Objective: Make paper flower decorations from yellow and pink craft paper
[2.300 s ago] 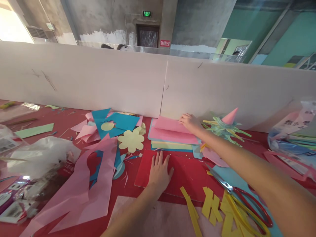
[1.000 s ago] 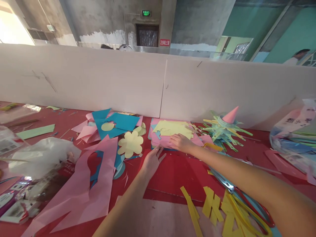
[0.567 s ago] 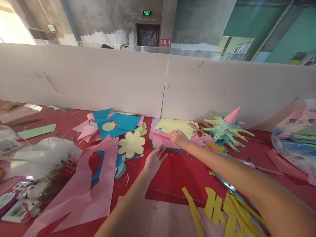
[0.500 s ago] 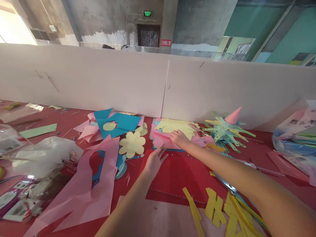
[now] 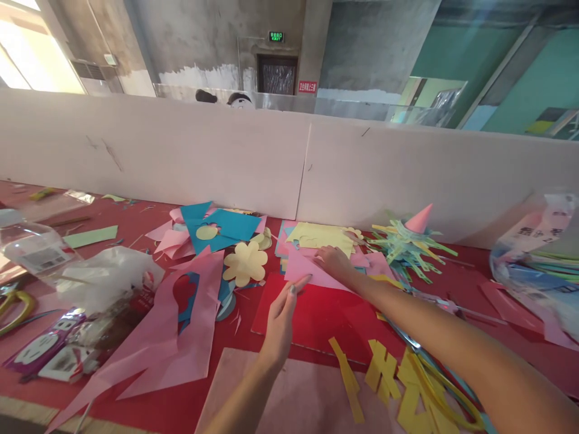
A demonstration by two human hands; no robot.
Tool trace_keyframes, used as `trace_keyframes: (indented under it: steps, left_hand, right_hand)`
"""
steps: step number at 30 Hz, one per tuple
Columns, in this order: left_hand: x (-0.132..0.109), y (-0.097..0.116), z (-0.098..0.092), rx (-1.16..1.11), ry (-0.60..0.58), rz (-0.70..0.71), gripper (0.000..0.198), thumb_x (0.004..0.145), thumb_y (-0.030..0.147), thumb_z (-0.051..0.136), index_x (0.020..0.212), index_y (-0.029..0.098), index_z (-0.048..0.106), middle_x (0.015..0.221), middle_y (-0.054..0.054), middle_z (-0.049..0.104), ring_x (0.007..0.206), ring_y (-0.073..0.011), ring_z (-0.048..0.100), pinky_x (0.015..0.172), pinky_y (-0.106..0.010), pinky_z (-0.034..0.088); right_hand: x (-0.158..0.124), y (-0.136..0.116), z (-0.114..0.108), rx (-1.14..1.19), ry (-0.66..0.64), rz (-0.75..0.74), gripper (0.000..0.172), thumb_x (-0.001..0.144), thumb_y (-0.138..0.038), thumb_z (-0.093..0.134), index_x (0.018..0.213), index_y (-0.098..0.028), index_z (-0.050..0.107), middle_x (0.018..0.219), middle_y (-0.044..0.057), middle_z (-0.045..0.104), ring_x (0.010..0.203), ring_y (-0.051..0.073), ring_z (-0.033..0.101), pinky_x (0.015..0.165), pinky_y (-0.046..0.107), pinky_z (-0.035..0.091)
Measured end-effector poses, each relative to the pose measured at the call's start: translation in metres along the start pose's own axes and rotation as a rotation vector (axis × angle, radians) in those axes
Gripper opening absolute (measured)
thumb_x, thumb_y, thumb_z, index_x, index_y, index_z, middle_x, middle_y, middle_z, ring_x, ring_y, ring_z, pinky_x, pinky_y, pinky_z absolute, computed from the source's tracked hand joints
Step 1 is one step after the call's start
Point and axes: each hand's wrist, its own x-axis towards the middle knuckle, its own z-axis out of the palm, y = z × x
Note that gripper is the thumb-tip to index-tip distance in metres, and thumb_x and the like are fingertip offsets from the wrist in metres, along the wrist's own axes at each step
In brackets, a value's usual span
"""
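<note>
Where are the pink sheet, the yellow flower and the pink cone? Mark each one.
pink sheet [image 5: 302, 266], head view, its bare left part.
yellow flower [image 5: 246, 264], head view, its centre.
pink cone [image 5: 418, 220], head view, its side.

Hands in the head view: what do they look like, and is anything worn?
The left hand and right hand are bare, with no gloves, rings, watch or wristbands visible. No sleeves show up to the frame edge. The fingers are slim, with short nails.
</note>
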Motion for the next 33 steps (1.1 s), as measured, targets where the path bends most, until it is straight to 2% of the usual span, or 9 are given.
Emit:
trace_keyframes:
  steps: [5,11,13,15,17,19,24,28,33]
  left_hand:
    - [-0.039,-0.008,-0.01,-0.275,0.103,-0.039,0.041,0.086,0.043,0.045,0.112,0.017,0.063,0.132,-0.011,0.049,0.121,-0.0297,0.045,0.098,-0.044,0.039]
    - [-0.075,-0.032,-0.028,-0.447,0.159,-0.134,0.038,0.082,0.04,0.049,0.111,0.019,0.063,0.138,-0.01,0.041,0.122,-0.03,0.043,0.099,-0.044,0.037]
    - [-0.085,-0.039,-0.031,-0.498,0.153,-0.177,0.037,0.082,0.04,0.05,0.11,0.021,0.064,0.141,-0.008,0.038,0.125,-0.0299,0.04,0.1,-0.043,0.035]
    - [-0.094,-0.043,-0.032,-0.549,0.143,-0.199,0.035,0.08,0.04,0.053,0.108,0.023,0.065,0.142,-0.006,0.036,0.126,-0.0302,0.038,0.101,-0.043,0.034]
    - [-0.103,-0.044,-0.032,-0.583,0.098,-0.219,0.035,0.081,0.041,0.052,0.11,0.024,0.064,0.143,-0.005,0.036,0.128,-0.0284,0.036,0.103,-0.041,0.031]
    - [-0.113,-0.043,-0.032,-0.595,0.058,-0.243,0.038,0.084,0.042,0.049,0.115,0.024,0.061,0.142,-0.004,0.037,0.129,-0.0264,0.034,0.105,-0.039,0.029]
    - [-0.135,-0.04,-0.037,-0.503,0.047,-0.296,0.042,0.077,0.043,0.059,0.109,0.015,0.065,0.133,-0.013,0.048,0.121,-0.031,0.044,0.099,-0.042,0.035]
    - [-0.147,-0.033,-0.044,-0.297,0.002,-0.334,0.043,0.073,0.044,0.064,0.1,0.011,0.069,0.118,-0.018,0.059,0.11,-0.0323,0.054,0.093,-0.043,0.041]
    - [-0.151,-0.022,-0.05,-0.011,0.028,-0.321,0.041,0.067,0.048,0.067,0.088,0.013,0.072,0.103,-0.014,0.068,0.103,-0.0295,0.059,0.092,-0.04,0.046]
  right_hand:
    - [-0.044,-0.032,-0.039,0.548,0.166,0.178,0.028,0.092,-0.034,0.037,0.097,-0.02,0.061,0.102,0.006,0.065,0.097,0.017,0.059,0.085,0.031,0.044]
    - [-0.125,-0.095,-0.096,0.6,0.226,0.183,0.041,0.087,-0.037,0.045,0.127,-0.027,0.046,0.129,0.006,0.05,0.122,0.022,0.043,0.099,0.04,0.04]
    - [-0.155,-0.12,-0.101,0.622,0.29,0.244,0.043,0.084,-0.036,0.05,0.126,-0.026,0.047,0.131,0.007,0.047,0.124,0.025,0.041,0.101,0.044,0.038]
    - [-0.182,-0.145,-0.097,0.773,0.364,0.39,0.033,0.086,-0.031,0.048,0.117,-0.024,0.054,0.123,0.008,0.054,0.116,0.023,0.049,0.097,0.04,0.041]
    - [-0.203,-0.164,-0.087,1.006,0.339,0.558,0.029,0.087,-0.032,0.047,0.112,-0.023,0.055,0.112,0.009,0.06,0.105,0.022,0.057,0.09,0.038,0.047]
    - [-0.217,-0.176,-0.076,1.239,0.307,0.668,0.037,0.087,-0.037,0.045,0.121,-0.022,0.048,0.109,0.011,0.062,0.101,0.021,0.059,0.085,0.036,0.049]
    - [-0.231,-0.174,-0.064,1.405,0.384,0.828,0.069,0.083,-0.046,0.049,0.142,-0.025,0.018,0.124,0.009,0.055,0.117,0.021,0.049,0.098,0.038,0.039]
    - [-0.236,-0.154,-0.063,1.26,0.526,1.009,0.06,0.083,-0.051,0.044,0.136,-0.025,0.036,0.138,0.007,0.041,0.125,0.022,0.039,0.102,0.038,0.033]
    - [-0.243,-0.142,-0.056,1.164,0.659,1.14,0.056,0.083,-0.05,0.041,0.127,-0.016,0.049,0.131,0.01,0.05,0.121,0.025,0.044,0.099,0.039,0.036]
